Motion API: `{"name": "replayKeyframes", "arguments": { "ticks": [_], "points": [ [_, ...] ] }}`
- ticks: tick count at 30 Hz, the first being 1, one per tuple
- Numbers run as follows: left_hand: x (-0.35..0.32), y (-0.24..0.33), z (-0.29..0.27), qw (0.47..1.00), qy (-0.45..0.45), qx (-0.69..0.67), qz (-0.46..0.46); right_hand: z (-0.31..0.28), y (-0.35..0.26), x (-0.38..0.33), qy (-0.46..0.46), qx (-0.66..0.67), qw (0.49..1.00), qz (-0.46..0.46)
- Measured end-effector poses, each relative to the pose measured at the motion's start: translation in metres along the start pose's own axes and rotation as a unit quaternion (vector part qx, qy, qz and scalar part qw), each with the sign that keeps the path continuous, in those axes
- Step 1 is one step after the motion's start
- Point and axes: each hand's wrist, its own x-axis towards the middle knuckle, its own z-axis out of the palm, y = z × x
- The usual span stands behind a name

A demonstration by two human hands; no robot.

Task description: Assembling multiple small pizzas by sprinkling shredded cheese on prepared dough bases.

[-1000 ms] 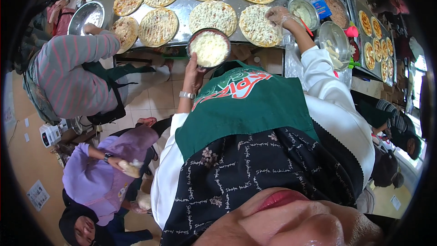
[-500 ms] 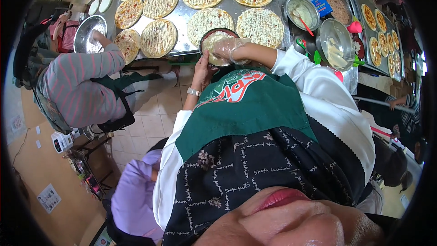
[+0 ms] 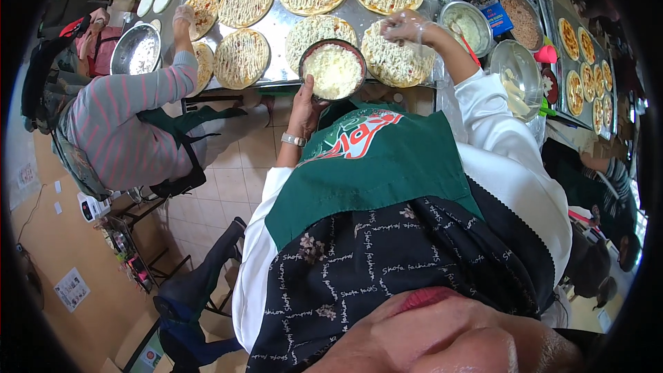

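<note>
Our left hand [image 3: 304, 100] cups the near rim of a round, dark-rimmed metal bowl of shredded white cheese [image 3: 333, 70], holding it at the front edge of the steel table [image 3: 276, 24], partly over the round flatbread with white sauce stripes [image 3: 312, 30] at its 11 o'clock. Our right hand [image 3: 406, 26], in a clear plastic glove, hovers with its fingers bunched over the round cheese-covered flatbread [image 3: 395, 59] at 3 o'clock of the bowl; we cannot tell whether it pinches any cheese at this moment. The main risk, as we judge it, is the bowl: it is carried by 1 hand at a single rim point and hangs partly past the table edge, so a slack wrist would tip it and send cheese onto the tiled floor [image 3: 242, 159] or our green apron [image 3: 387, 166]. Cheese falling from the bunched fingers could also land on the bare table between the bases, or pile unevenly in 1 spot. At 9 o'clock another person in a grey and pink striped top [image 3: 131, 117] works with a gloved hand [image 3: 184, 15] on a flatbread [image 3: 202, 10] near a metal bowl [image 3: 136, 50]; a sideways swing of our left elbow could crowd that space. At 2 o'clock, a steel bowl of pale sauce with a red-handled utensil [image 3: 466, 24] sits close to our right sleeve [image 3: 476, 90], which could drag through it on a wide reach.
</note>
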Motion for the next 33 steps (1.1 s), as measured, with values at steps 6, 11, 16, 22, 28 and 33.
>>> {"name": "replayKeyframes", "arguments": {
  "ticks": [6,11,16,22,28,33],
  "points": [
    [0.0,0.0,-0.006,0.998,-0.019,-0.052,0.021,-0.022,0.091,0.017,0.065,-0.365,0.928,-0.015],
    [-0.001,0.0,-0.008,0.997,0.003,-0.068,0.04,-0.022,0.086,0.047,0.094,-0.416,0.904,0.02],
    [0.002,0.006,-0.01,0.995,-0.001,-0.086,0.054,-0.031,0.071,0.07,0.068,-0.377,0.924,-0.018],
    [0.01,0.022,-0.036,0.995,-0.02,-0.076,0.062,-0.063,0.096,0.083,0.105,-0.539,0.831,0.089],
    [0.023,0.048,-0.074,0.996,-0.047,-0.063,0.034,-0.071,0.116,0.01,0.112,-0.55,0.815,0.145],
    [0.033,0.075,-0.097,0.997,-0.05,-0.061,0.015,-0.042,0.113,-0.02,0.121,-0.502,0.805,0.293]
  ]
}}
